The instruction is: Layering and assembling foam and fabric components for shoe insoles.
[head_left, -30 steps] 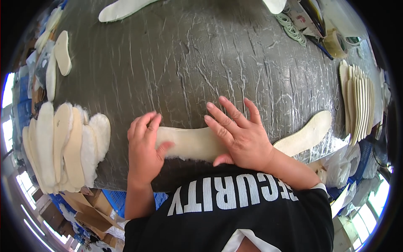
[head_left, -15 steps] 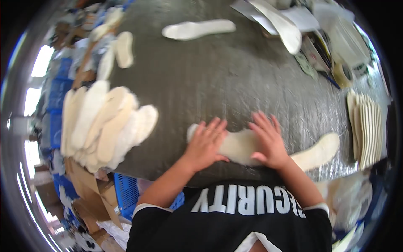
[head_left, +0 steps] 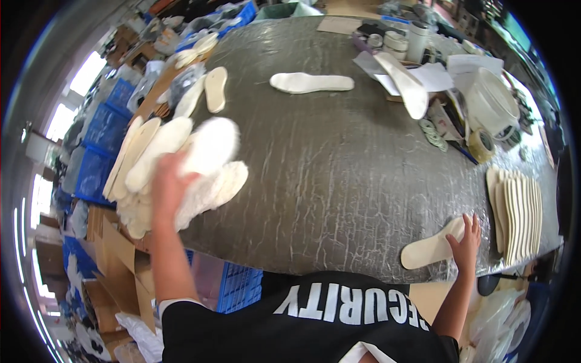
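Observation:
My left hand (head_left: 169, 184) is at the pile on the left side of the table, closed on the near end of a white fluffy insole (head_left: 213, 145) blurred by motion. Beneath and beside it lie several cream and white insoles (head_left: 158, 154), overlapping like a fan. Toward the front right, a single cream insole (head_left: 426, 252) rests flat on the table. My right hand (head_left: 466, 245) is at this insole's far end, covering part of it, with thumb and fingers apart and stretched out. Whether the palm presses on it is hidden.
A row of stacked cream insoles (head_left: 517, 215) stands at the table's right edge. Farther back lie a lone white insole (head_left: 311, 83), papers, a tape roll (head_left: 481, 145) and a translucent tub (head_left: 490, 103). Blue crates (head_left: 106, 124) and cardboard boxes (head_left: 118, 248) line the left.
Both hands have left the fluffy insole at the table's front middle, which no longer lies there. My left hand has moved left to the pile, my right hand to the cream insole.

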A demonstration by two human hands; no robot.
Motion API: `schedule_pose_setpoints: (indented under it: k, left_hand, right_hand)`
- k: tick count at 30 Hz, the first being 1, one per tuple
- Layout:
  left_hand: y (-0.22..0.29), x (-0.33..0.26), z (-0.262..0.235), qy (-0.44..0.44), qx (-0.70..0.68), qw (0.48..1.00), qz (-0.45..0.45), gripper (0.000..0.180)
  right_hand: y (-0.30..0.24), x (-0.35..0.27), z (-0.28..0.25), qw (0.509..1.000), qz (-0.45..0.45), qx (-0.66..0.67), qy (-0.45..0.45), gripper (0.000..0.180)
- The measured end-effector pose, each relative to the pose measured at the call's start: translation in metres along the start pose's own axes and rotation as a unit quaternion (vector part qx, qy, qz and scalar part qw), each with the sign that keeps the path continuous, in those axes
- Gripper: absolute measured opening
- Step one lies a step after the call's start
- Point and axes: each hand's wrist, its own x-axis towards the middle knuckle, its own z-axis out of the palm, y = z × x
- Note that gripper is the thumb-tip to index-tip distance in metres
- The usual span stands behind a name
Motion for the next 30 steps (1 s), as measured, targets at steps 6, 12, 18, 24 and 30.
schedule_pose_setpoints:
  k: [6,12,18,24,30]
  left_hand:
    - [0.007,0.04,0.02,0.132,-0.027,0.988,0.078,0.038]
    - [0.142,0.094,0.144,-0.073,-0.154,0.953,0.251,0.036]
    - [0.242,0.192,0.261,-0.095,-0.144,0.959,0.226,0.036]
    - [0.249,0.239,0.292,-0.097,-0.038,0.983,0.151,0.022]
    - [0.214,0.195,0.276,-0.019,-0.146,0.936,0.321,0.017]
  right_hand:
    - [-0.028,0.002,0.007,0.998,0.069,-0.006,-0.008,0.074]
    - [-0.077,-0.004,0.024,0.993,0.054,0.081,0.062,0.066]
    - [-0.074,-0.005,0.043,0.988,0.033,0.096,0.114,0.051]
    - [-0.044,-0.01,0.034,0.99,0.106,0.046,0.084,0.033]
    - [-0.039,-0.008,0.031,0.981,0.104,0.123,0.108,0.013]
